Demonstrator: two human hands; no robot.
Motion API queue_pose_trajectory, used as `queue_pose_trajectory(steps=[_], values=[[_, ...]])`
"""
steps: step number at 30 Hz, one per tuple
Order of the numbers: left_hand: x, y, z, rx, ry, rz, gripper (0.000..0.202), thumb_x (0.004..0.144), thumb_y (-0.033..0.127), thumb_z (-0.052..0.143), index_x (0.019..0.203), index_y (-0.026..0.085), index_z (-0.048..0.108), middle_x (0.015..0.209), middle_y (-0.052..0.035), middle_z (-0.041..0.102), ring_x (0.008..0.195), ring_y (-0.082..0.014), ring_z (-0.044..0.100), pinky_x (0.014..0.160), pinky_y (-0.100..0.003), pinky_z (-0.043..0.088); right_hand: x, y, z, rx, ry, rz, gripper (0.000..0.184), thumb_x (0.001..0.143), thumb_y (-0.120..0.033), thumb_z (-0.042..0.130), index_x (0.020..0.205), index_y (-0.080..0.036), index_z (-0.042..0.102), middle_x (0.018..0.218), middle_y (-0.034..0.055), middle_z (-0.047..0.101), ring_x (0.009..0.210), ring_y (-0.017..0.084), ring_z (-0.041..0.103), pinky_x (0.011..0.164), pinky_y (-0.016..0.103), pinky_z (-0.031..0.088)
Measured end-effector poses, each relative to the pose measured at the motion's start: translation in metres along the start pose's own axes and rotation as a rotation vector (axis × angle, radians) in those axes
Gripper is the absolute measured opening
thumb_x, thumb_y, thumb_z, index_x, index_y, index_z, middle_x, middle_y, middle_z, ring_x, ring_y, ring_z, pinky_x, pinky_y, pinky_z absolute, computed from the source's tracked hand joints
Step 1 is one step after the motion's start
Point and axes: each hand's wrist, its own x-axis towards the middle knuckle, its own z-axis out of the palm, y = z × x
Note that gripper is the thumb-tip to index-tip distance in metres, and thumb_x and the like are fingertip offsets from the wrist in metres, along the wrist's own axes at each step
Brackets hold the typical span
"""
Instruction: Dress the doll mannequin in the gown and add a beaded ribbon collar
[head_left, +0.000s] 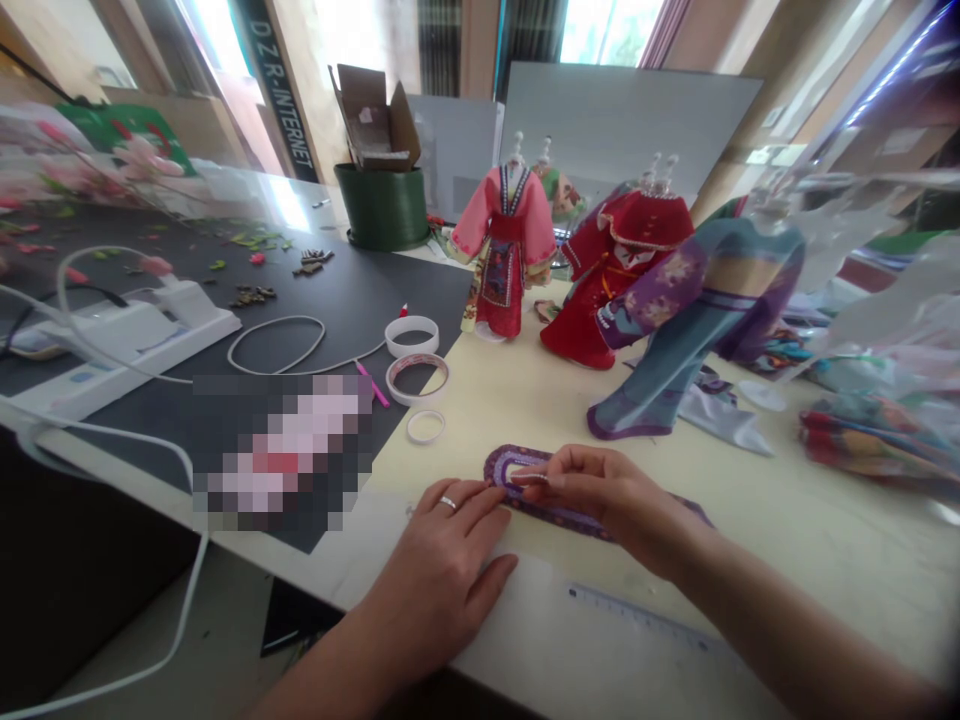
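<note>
The work surface is a cream-coloured tabletop [757, 530] with a black cutting mat [352, 300] along its left side. On the cream surface, a purple trimmed fabric strip [559, 515] lies near the front edge, with one end curled into a loop. The left hand [431, 560], wearing a ring, lies flat with its fingertips on the strip. The right hand [600, 495] pinches the looped end between thumb and fingers. A clear ruler [637, 620] lies just below them.

Three tape rolls [417, 378] sit near the mat's edge, and a power strip [127, 340] rests on the mat. Behind stand costumed doll dress forms [504, 240] and a green bucket [371, 205] holding a cardboard box [373, 120]. Windows [607, 30] admit strong light.

A pixelated patch [281, 450] hides an item on the mat. The right hand covers part of the strip, and the scattered items at far left are blurred.
</note>
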Motion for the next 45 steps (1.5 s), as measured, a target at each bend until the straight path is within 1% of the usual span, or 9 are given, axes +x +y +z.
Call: queue_pose_trajectory(steps=[7, 15, 20, 24, 29, 32, 35, 38, 45], values=[[0.000, -0.001, 0.001, -0.006, -0.015, -0.003, 0.025, 0.081, 0.022, 0.051, 0.104, 0.013, 0.058, 0.113, -0.0101, 0.059, 0.104, -0.0256, 0.048, 0.093, -0.045, 0.038, -0.001, 0.001, -0.002, -0.014, 0.005, 0.006, 0.018, 0.071, -0.030, 0.069, 0.072, -0.016, 0.057, 0.081, 0.0049, 0.067, 0.090, 0.021, 0.061, 0.090, 0.037, 0.041], [-0.001, 0.000, -0.001, 0.000, -0.003, -0.001, 0.026, 0.080, 0.022, 0.052, 0.104, 0.014, 0.058, 0.112, -0.0100, 0.060, 0.104, -0.0254, 0.049, 0.091, -0.045, 0.040, -0.001, 0.002, -0.003, -0.036, 0.022, 0.011, 0.019, 0.070, -0.031, 0.070, 0.072, -0.017, 0.058, 0.080, 0.0043, 0.067, 0.090, 0.021, 0.061, 0.089, 0.037, 0.042], [0.000, -0.001, 0.001, -0.001, -0.005, 0.001, 0.026, 0.080, 0.022, 0.052, 0.104, 0.013, 0.058, 0.113, -0.0105, 0.059, 0.104, -0.0259, 0.048, 0.092, -0.046, 0.038, -0.002, 0.003, -0.004, -0.049, 0.033, 0.006, 0.020, 0.069, -0.032, 0.071, 0.072, -0.016, 0.058, 0.079, 0.0047, 0.066, 0.089, 0.022, 0.061, 0.088, 0.037, 0.042], [0.000, -0.001, 0.001, 0.000, 0.000, 0.005, 0.025, 0.081, 0.022, 0.051, 0.103, 0.012, 0.058, 0.112, -0.0109, 0.059, 0.104, -0.0260, 0.047, 0.092, -0.045, 0.038, -0.004, 0.002, -0.007, -0.102, 0.053, 0.015, 0.021, 0.070, -0.033, 0.070, 0.073, -0.016, 0.058, 0.081, 0.0060, 0.068, 0.087, 0.020, 0.062, 0.085, 0.035, 0.043], [-0.001, 0.000, 0.001, 0.005, -0.007, 0.005, 0.024, 0.082, 0.022, 0.050, 0.102, 0.012, 0.058, 0.111, -0.0112, 0.059, 0.104, -0.0264, 0.047, 0.092, -0.045, 0.038, -0.006, 0.000, -0.008, -0.148, 0.039, 0.035, 0.020, 0.071, -0.034, 0.069, 0.075, -0.016, 0.060, 0.091, 0.0081, 0.068, 0.092, 0.021, 0.061, 0.084, 0.035, 0.044], [-0.001, 0.000, 0.001, 0.008, 0.001, 0.008, 0.025, 0.081, 0.022, 0.051, 0.103, 0.012, 0.058, 0.112, -0.0114, 0.059, 0.104, -0.0264, 0.047, 0.092, -0.045, 0.038, -0.007, -0.002, -0.008, -0.173, 0.040, 0.043, 0.021, 0.071, -0.035, 0.068, 0.075, -0.016, 0.060, 0.091, 0.0086, 0.068, 0.088, 0.020, 0.061, 0.079, 0.033, 0.045], [0.000, -0.001, 0.002, 0.005, 0.004, 0.009, 0.024, 0.081, 0.021, 0.051, 0.103, 0.011, 0.058, 0.112, -0.0115, 0.058, 0.104, -0.0261, 0.047, 0.092, -0.045, 0.037, -0.007, -0.003, -0.009, -0.233, 0.050, 0.055, 0.018, 0.072, -0.032, 0.067, 0.073, -0.016, 0.059, 0.088, 0.0077, 0.068, 0.076, 0.016, 0.061, 0.070, 0.029, 0.046], [0.000, -0.001, 0.001, 0.003, -0.001, 0.007, 0.024, 0.082, 0.021, 0.050, 0.102, 0.011, 0.058, 0.111, -0.0112, 0.058, 0.104, -0.0257, 0.046, 0.092, -0.044, 0.037, -0.007, -0.003, -0.010, -0.298, 0.052, 0.081, 0.015, 0.074, -0.029, 0.064, 0.073, -0.015, 0.057, 0.087, 0.0066, 0.067, 0.065, 0.011, 0.057, 0.061, 0.025, 0.044], [0.000, -0.001, 0.001, 0.004, -0.005, 0.003, 0.024, 0.082, 0.022, 0.050, 0.102, 0.011, 0.058, 0.113, -0.0110, 0.057, 0.105, -0.0251, 0.046, 0.093, -0.044, 0.036, -0.011, -0.004, -0.013, -0.342, 0.028, 0.088, 0.012, 0.074, -0.025, 0.061, 0.072, -0.016, 0.055, 0.078, 0.0052, 0.066, 0.061, 0.011, 0.054, 0.054, 0.022, 0.043]])
